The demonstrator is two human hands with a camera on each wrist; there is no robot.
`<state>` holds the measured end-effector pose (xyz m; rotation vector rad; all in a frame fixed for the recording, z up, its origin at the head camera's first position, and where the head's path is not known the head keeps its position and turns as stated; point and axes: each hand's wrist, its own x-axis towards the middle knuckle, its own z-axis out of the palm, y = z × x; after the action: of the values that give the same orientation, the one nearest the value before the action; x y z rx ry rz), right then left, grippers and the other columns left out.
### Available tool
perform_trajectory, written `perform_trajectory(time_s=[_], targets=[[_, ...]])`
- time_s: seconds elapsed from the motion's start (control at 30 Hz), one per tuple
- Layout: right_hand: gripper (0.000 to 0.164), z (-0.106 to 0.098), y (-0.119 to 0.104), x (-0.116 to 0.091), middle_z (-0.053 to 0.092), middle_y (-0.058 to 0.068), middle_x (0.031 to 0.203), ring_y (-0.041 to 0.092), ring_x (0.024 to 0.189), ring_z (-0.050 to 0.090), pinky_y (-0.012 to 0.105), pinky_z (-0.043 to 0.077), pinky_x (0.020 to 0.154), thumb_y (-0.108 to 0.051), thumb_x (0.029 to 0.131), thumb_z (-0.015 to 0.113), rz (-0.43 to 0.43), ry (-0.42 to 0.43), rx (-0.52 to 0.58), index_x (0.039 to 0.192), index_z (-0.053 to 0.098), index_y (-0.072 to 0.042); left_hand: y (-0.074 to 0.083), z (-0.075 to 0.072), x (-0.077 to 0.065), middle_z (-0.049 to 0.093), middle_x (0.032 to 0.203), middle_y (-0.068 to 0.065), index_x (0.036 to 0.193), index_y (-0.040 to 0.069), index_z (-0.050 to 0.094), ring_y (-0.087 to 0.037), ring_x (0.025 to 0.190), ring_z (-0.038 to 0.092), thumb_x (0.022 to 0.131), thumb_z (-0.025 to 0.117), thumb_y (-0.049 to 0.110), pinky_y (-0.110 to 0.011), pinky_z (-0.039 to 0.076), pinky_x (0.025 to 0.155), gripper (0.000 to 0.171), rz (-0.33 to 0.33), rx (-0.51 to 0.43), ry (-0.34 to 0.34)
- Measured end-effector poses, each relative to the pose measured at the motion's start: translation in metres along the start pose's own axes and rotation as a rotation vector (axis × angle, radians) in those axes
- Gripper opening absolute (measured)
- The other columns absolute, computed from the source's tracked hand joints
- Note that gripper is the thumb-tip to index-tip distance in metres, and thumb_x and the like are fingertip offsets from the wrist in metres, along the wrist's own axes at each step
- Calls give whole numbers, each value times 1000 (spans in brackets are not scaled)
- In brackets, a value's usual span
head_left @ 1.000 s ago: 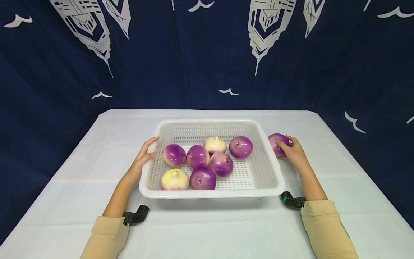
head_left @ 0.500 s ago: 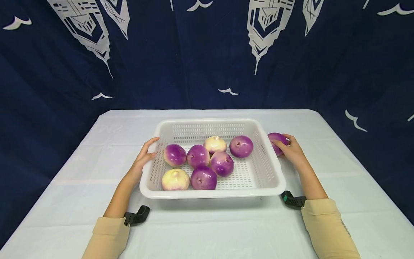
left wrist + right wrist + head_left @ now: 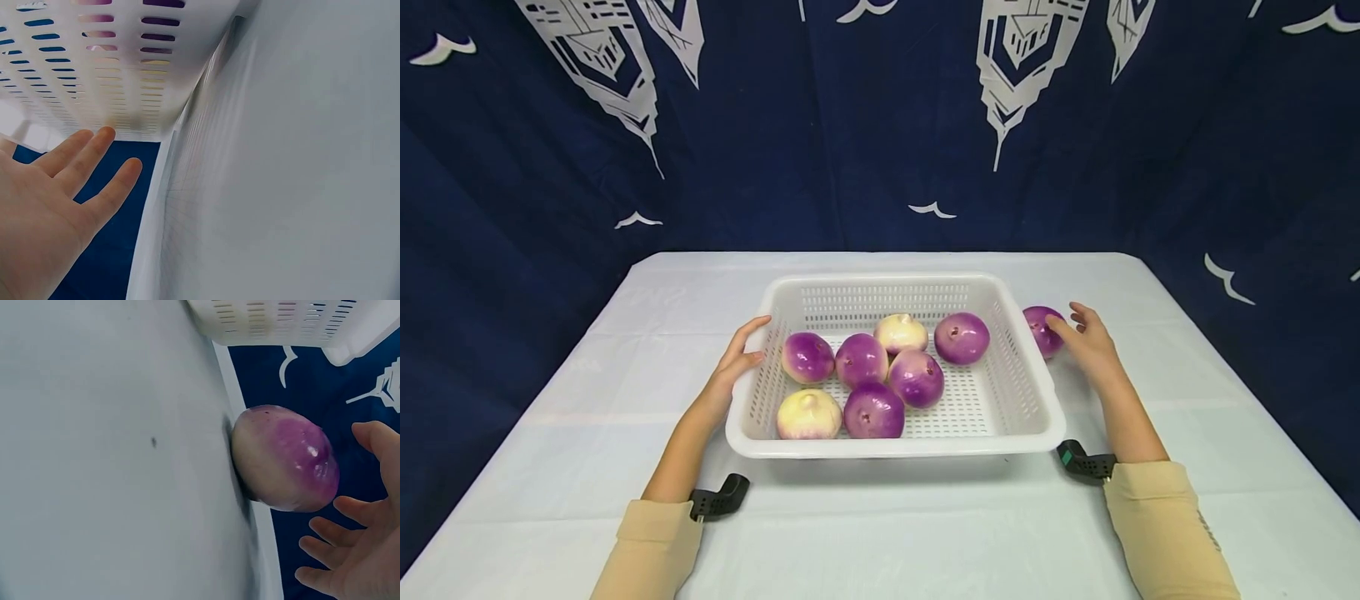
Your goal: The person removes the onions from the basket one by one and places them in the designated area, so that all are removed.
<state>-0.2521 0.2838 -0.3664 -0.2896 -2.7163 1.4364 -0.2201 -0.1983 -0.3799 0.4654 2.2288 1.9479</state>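
A white perforated plastic basket holds several purple-and-cream turnips, two of them with the pale end up. Beside its left wall, my left hand has its fingertips at the rim; in the left wrist view the fingers are nearly straight along the outside. Another turnip sits on the table just outside the right wall, partly hidden by the rim. My right hand is just right of it, fingers spread and loosely bent, holding nothing. The right wrist view shows a gap between this turnip and most fingers.
A white cloth covers the table. Behind it hangs a dark blue curtain with white building and bird prints. Black camera mounts are strapped to both wrists, the left mount close to the basket's front left corner.
My right hand first shifted the turnip slightly toward the basket's right wall, then let go and drew back to the right, fingers spreading. The left hand stays at the rim.
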Motion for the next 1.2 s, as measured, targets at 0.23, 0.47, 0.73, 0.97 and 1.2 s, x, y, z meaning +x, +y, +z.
perform_trajectory(time_s=[0.23, 0.47, 0.73, 0.97, 1.2], targets=[[78, -5, -7, -2, 14, 25, 149, 44, 136, 15, 60, 21, 106, -49, 90, 41, -8, 60, 10, 145, 10, -5, -1, -1, 0, 15, 147, -17, 144, 24, 14, -45, 122, 35, 89, 28, 19, -52, 46, 87, 56, 5, 21, -4], [77, -6, -14, -3, 19, 16, 151, 35, 138, 19, 55, 22, 108, -53, 88, 43, -31, 146, 100, 146, 16, -11, -2, -1, 1, 15, 146, -18, 144, 25, 14, -45, 122, 34, 89, 28, 20, -53, 46, 87, 56, 9, 19, -3], [67, -6, -32, -13, 24, 12, 149, 30, 135, 27, 51, 26, 108, -47, 90, 44, -175, 165, 168, 145, 22, -15, -3, 0, 0, 14, 147, -19, 144, 23, 13, -46, 124, 32, 90, 27, 19, -54, 45, 88, 56, 14, 20, 1], [58, 3, -43, -19, 29, 10, 147, 27, 134, 30, 43, 22, 113, -35, 91, 48, -316, 196, 190, 142, 29, -16, -2, 0, -1, 16, 146, -19, 144, 24, 14, -45, 123, 34, 90, 27, 19, -52, 46, 87, 56, 12, 14, -1], [58, 12, -48, -23, 31, 10, 145, 29, 133, 32, 43, 21, 113, -25, 89, 55, -452, 196, 172, 141, 32, -13, -1, 1, -1, 17, 147, -16, 143, 26, 16, -42, 124, 35, 90, 29, 19, -51, 45, 89, 55, 2, -1, 0]])
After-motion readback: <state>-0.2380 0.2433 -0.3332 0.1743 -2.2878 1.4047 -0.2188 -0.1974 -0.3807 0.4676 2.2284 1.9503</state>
